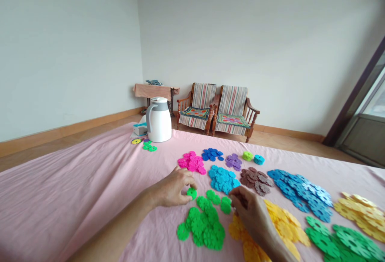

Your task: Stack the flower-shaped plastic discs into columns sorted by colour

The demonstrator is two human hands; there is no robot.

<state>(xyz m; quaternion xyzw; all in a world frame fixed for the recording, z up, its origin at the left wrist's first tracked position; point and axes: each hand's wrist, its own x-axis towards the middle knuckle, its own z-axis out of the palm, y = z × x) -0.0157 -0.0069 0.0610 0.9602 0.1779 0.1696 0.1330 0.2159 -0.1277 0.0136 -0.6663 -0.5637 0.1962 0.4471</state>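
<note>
Behind everything you had pale walls (pixel 255 33), and before you was spread a pink cloth (pixel 105 174), which carried the things. Two wooden armchairs (pixel 231 119) stood beyond it. On the far part of the cloth, a white jug (pixel 161 123) stood upright.

To your right lay the wide blue pile (pixel 300 190) of flower-shaped discs, and nearer to you the yellow pile (pixel 285 226), partly covered from view by your right arm. The bright green pile (pixel 206 226) lay in front of you, between your two forearms, a little nearer than the fingertips.

Your left hand (pixel 177 188) was at the far left side of this green pile. Its fingers were curved and half closed. Your right hand (pixel 248 206) was at the opposite side, with the fingers bent inward toward the thumb; whether it had hold of something, I could not tell. Its fingertips were just beside the right-hand green discs, and the light blue pile (pixel 222 180) was close behind them.

The smallest thing was one green disc (pixel 191 193), apart from its pile. It was between the thumb and fingertips of your left hand; whether they gripped it or only touched it, I could not tell.
</note>
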